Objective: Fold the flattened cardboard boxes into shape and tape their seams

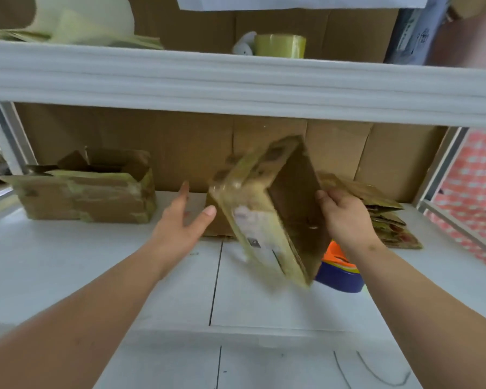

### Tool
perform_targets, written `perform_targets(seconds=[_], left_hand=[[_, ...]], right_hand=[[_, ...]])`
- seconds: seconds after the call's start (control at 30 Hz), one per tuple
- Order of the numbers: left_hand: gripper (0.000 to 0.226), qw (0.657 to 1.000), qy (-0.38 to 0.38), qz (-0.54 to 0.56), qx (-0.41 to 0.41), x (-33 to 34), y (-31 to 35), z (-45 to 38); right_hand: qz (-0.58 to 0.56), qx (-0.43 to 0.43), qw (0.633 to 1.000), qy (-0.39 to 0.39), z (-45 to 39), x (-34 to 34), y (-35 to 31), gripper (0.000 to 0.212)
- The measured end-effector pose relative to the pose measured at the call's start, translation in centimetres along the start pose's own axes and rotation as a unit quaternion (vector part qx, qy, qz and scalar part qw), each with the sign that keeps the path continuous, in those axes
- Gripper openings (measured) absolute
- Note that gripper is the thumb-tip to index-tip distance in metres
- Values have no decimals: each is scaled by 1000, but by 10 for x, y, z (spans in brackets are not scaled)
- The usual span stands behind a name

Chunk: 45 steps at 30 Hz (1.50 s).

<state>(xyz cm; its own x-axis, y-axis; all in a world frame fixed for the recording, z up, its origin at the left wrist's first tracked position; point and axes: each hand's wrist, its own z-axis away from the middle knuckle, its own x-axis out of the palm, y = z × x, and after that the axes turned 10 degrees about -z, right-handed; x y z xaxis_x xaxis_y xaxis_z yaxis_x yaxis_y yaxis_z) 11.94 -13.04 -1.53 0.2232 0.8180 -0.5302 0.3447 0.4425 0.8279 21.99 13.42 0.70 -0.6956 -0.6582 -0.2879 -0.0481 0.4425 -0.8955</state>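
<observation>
2 hands are in view, with 2 formed boxes, 1 stack of flattened cardboard (382, 211) at the right, and 1 roll of tape (281, 45) on the upper shelf (236, 80). the tilted box (267, 209) is held above the white shelf surface (96, 276), its open mouth turned to the right, and it is blurred. the right hand (345, 217) grips its right edge, fingers curled over the rim into the opening. the left hand (183, 220) is spread with fingers straight, just beside the box's left face, holding nothing; whether the thumb touches it cannot be told.

the box is brown and worn, with yellowish tape over its closed end and side and a pale label on the left face. the second box (87, 192) sits at the left on the surface, patched with tape, its top flaps open.

a blue and orange object (338, 272) lies just behind the held box's lower corner. large cardboard sheets (152, 141) line the back of the shelving. a red and white checked cloth (474, 186) shows at the far right.
</observation>
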Motion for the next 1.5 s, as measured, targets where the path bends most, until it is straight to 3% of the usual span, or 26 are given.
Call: perform_targets(seconds=[0.1,0.17,0.33,0.5,0.6,0.8,1.0,1.17,1.23,1.33,1.4,1.5], left_hand=[[84,992,-48,-40,109,-9,12,23],[79,986,-86,-60,129,-11,17,33],[62,982,-135,-127,49,-13,11,41],[59,986,-114,-118,-14,-11,3,42],[63,989,-102,-96,-41,-6,5,38],[15,984,-53,-132,-109,11,19,18],[63,967,-114,-23,-227,8,32,13],[72,956,-123,75,-256,7,27,15],[70,957,-62,128,-251,12,23,14],[80,957,15,195,-216,17,19,12],[84,969,-2,159,-188,17,15,16],[70,980,-65,121,-145,10,12,22]], right_hand=[[151,-55,984,-81,22,7,-23,27],[203,-63,971,-109,33,12,-35,28],[216,-50,969,-109,45,18,-44,32],[102,4,992,-74,43,20,-23,53],[38,38,998,-18,40,18,-7,41],[51,11,988,-143,29,12,20,25],[62,49,950,-303,18,5,36,39],[32,62,932,-356,4,2,34,28],[21,67,924,-377,2,4,36,32],[26,111,916,-384,4,7,44,57],[-8,142,913,-382,7,6,48,74],[-57,125,908,-395,6,2,49,79]])
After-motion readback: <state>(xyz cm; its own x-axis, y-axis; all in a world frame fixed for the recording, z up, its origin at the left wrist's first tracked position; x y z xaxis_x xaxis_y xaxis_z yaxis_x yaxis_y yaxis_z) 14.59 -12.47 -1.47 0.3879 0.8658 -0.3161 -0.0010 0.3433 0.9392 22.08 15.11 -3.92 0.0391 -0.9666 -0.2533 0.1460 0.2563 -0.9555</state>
